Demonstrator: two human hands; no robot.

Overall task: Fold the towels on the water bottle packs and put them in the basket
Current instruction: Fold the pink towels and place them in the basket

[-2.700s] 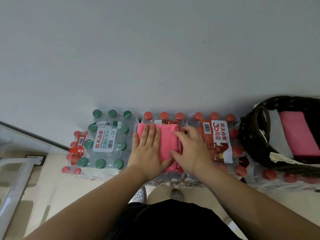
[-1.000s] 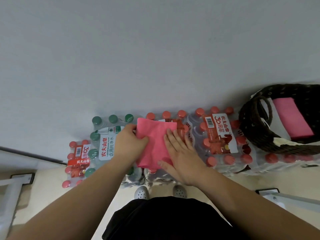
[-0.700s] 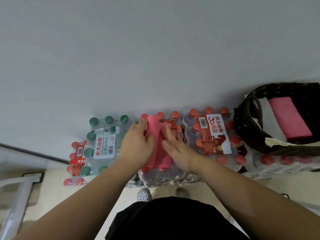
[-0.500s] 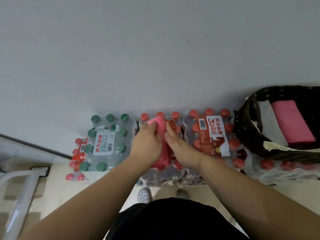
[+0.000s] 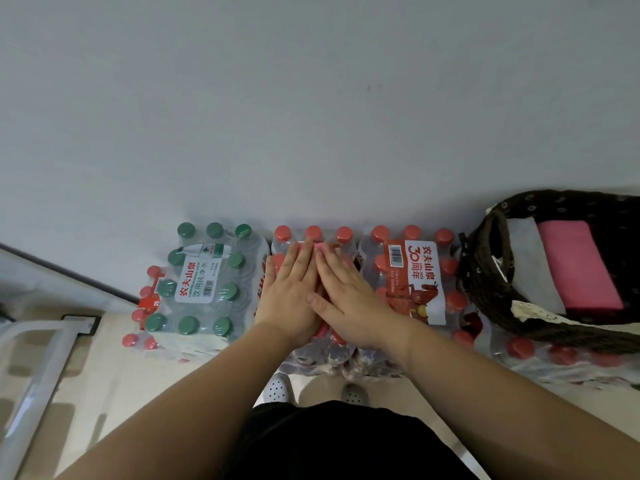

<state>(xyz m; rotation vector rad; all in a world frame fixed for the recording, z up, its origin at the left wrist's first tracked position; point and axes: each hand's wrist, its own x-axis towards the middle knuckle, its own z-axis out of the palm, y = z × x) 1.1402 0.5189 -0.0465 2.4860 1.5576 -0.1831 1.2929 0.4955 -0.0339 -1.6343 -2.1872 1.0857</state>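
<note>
both hands, left [image 5: 289,296] and right [image 5: 349,299], press flat on the narrow towel [image 5: 313,244], its length running toward the wall; the basket [image 5: 485,271] sits right, nearer the right hand.

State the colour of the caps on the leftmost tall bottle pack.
Green caps, clearest in the head view; the packs beside it have red caps.

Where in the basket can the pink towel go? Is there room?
Yes, probably. The basket has a bare white liner strip between its left rim and the pink towel already inside. The middle pack is crowded: both the left hand and right hand press the folded towel flat.
</note>
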